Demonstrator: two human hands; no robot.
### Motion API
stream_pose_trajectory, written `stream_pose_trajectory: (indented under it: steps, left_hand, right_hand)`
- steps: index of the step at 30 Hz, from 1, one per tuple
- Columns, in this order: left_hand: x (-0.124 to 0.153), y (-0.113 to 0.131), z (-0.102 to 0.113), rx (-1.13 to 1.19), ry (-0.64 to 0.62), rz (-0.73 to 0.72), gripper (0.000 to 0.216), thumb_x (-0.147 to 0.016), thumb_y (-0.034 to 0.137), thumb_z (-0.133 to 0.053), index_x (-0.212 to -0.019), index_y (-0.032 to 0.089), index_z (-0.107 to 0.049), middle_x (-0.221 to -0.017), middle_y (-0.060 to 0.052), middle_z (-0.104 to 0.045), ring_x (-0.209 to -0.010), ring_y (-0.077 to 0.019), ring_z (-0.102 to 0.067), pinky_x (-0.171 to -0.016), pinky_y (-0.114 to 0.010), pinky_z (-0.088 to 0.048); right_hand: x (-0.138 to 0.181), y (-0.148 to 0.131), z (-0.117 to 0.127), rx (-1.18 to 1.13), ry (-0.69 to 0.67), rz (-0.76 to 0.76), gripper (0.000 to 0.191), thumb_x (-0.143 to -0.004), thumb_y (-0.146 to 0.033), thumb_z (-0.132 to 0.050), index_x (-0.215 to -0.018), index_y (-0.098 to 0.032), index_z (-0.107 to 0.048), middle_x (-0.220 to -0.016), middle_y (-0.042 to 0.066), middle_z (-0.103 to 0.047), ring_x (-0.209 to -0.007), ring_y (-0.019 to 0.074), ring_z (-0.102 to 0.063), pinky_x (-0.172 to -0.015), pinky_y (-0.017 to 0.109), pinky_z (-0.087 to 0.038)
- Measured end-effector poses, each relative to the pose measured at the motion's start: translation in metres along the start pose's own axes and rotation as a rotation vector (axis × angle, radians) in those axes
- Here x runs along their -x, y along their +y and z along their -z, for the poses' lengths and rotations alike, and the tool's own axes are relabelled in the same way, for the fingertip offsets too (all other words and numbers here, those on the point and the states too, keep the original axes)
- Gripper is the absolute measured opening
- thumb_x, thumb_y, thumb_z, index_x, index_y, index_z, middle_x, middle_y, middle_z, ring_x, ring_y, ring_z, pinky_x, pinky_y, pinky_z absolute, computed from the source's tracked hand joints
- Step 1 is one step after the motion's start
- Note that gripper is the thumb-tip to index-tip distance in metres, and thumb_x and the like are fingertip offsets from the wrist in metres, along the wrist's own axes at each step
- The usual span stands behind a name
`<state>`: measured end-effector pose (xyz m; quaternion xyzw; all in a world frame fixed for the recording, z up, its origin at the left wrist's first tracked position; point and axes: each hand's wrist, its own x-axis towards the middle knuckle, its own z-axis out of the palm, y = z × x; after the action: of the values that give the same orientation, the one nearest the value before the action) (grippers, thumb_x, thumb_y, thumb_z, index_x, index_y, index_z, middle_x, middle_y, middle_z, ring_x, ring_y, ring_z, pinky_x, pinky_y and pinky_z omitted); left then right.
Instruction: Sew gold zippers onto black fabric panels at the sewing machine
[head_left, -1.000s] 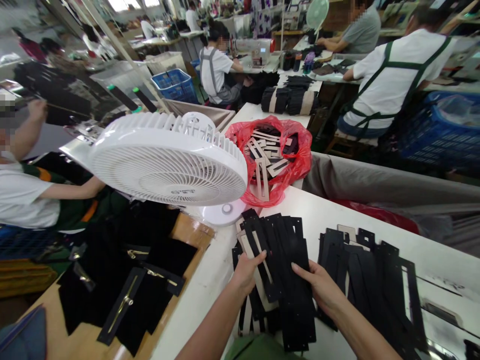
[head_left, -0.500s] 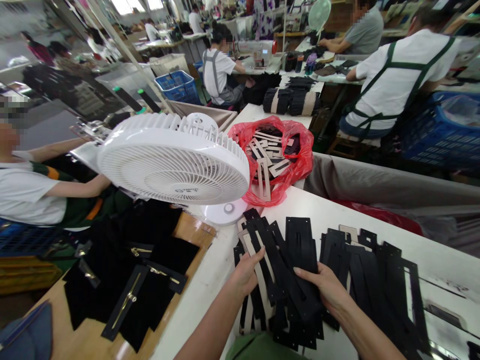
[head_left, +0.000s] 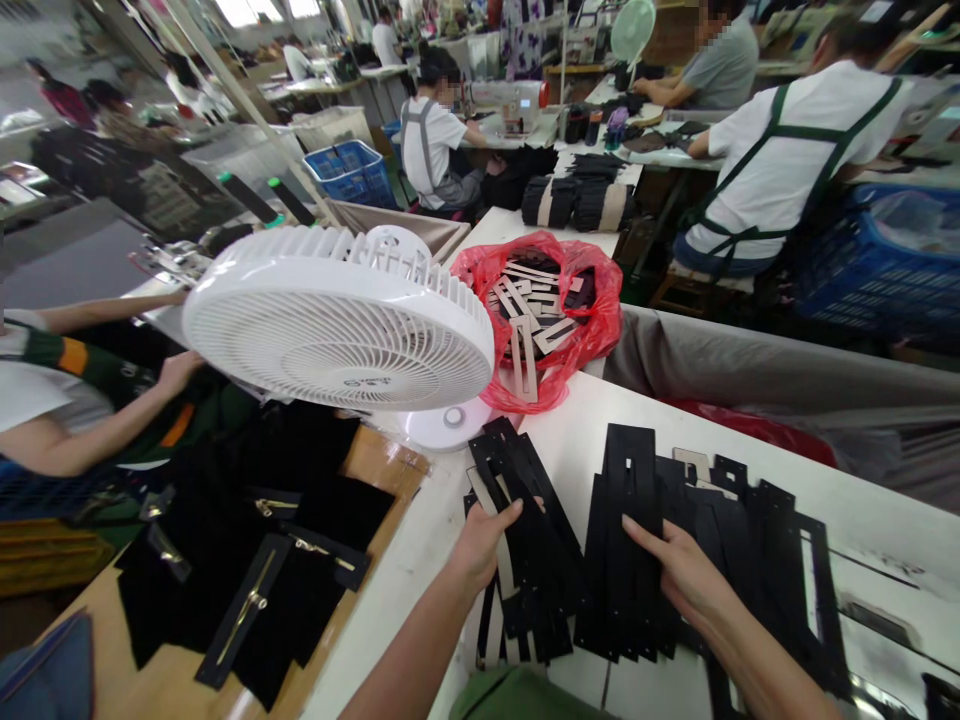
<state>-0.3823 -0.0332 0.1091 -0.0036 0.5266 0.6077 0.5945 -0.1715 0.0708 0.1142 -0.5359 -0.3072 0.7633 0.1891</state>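
My left hand [head_left: 486, 540] is closed on a bunch of black slotted strips [head_left: 525, 520], thumb on top; a beige strip [head_left: 501, 560] shows under the thumb. My right hand [head_left: 679, 565] grips another sheaf of black strips [head_left: 628, 500], its thumb pressed across the front piece. A gap of white table lies between the two bunches. Right of that hand, more black strips [head_left: 739, 560] lie fanned in an overlapping row, a few beige ends among them. Fingers beneath both bunches are mostly hidden.
A white fan [head_left: 345, 330] stands at the left, beside an open red plastic bag [head_left: 600, 335] of beige and black strips. Black fabric pieces with zippers [head_left: 251, 600] cover the wooden table at lower left. A co-worker's arm [head_left: 127, 410] is behind the fan.
The two bunches, overlapping before, are now apart: my right hand has moved right with its strips. The co-worker at left has leaned back and shifted their arm.
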Motion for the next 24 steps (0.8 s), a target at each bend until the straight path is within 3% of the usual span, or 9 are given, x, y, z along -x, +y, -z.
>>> stream_pose_trajectory:
  steps: [6, 9, 12, 15, 20, 24]
  left_hand:
    - [-0.001, -0.002, 0.01, 0.046, -0.048, 0.147, 0.036, -0.061, 0.032, -0.082, -0.088, 0.012, -0.069, -0.072, -0.005, -0.068, -0.06, -0.0137, -0.061, -0.064, -0.026, -0.052]
    - [0.004, -0.004, 0.005, 0.046, -0.103, 0.229, 0.034, -0.063, 0.034, -0.08, -0.084, 0.01, -0.07, -0.074, -0.008, -0.068, -0.061, -0.0147, -0.061, -0.062, -0.027, -0.052]
    - [0.015, -0.006, -0.007, 0.019, -0.173, 0.271, 0.041, -0.062, 0.033, -0.081, -0.092, 0.008, -0.07, -0.093, -0.016, -0.069, -0.085, -0.0254, -0.064, -0.074, -0.034, -0.052]
    - [0.02, -0.013, -0.019, -0.021, -0.21, 0.21, 0.047, -0.06, 0.03, -0.083, -0.1, 0.011, -0.068, -0.107, -0.015, -0.066, -0.107, -0.0308, -0.057, -0.092, -0.038, -0.044]
    - [0.016, -0.028, -0.023, -0.063, -0.189, 0.107, 0.046, -0.059, 0.03, -0.083, -0.098, 0.011, -0.069, -0.104, -0.015, -0.068, -0.105, -0.0316, -0.059, -0.098, -0.042, -0.039]
    - [0.016, -0.033, -0.02, -0.046, -0.147, 0.07, 0.047, -0.059, 0.03, -0.083, -0.099, 0.012, -0.068, -0.102, -0.013, -0.069, -0.103, -0.0294, -0.06, -0.098, -0.041, -0.039]
  right_hand:
    - [0.0, -0.008, 0.003, 0.011, -0.048, 0.06, 0.038, -0.055, -0.038, -0.081, -0.085, -0.017, -0.07, -0.088, 0.009, -0.072, -0.083, 0.0261, -0.066, -0.082, 0.039, -0.051]
    - [0.0, -0.006, 0.0, 0.011, -0.079, 0.087, 0.039, -0.057, -0.039, -0.08, -0.087, -0.016, -0.069, -0.089, 0.009, -0.071, -0.086, 0.0269, -0.066, -0.081, 0.039, -0.051]
    - [0.004, -0.005, -0.006, 0.013, -0.111, 0.096, 0.038, -0.063, -0.042, -0.076, -0.09, -0.016, -0.069, -0.092, 0.01, -0.071, -0.092, 0.0281, -0.064, -0.083, 0.041, -0.05]
    - [0.011, -0.003, -0.016, 0.034, -0.162, 0.085, 0.039, -0.071, -0.046, -0.069, -0.093, -0.015, -0.068, -0.091, 0.011, -0.07, -0.093, 0.0283, -0.063, -0.085, 0.042, -0.048]
    - [0.017, 0.004, -0.031, 0.149, -0.191, 0.105, 0.044, -0.071, -0.053, -0.066, -0.093, -0.014, -0.068, -0.087, 0.01, -0.07, -0.088, 0.0279, -0.064, -0.082, 0.043, -0.048]
    - [0.009, 0.009, -0.028, 0.253, -0.025, 0.25, 0.038, -0.062, -0.047, -0.075, -0.085, -0.018, -0.066, -0.079, 0.004, -0.068, -0.08, 0.0229, -0.061, -0.08, 0.036, -0.047]
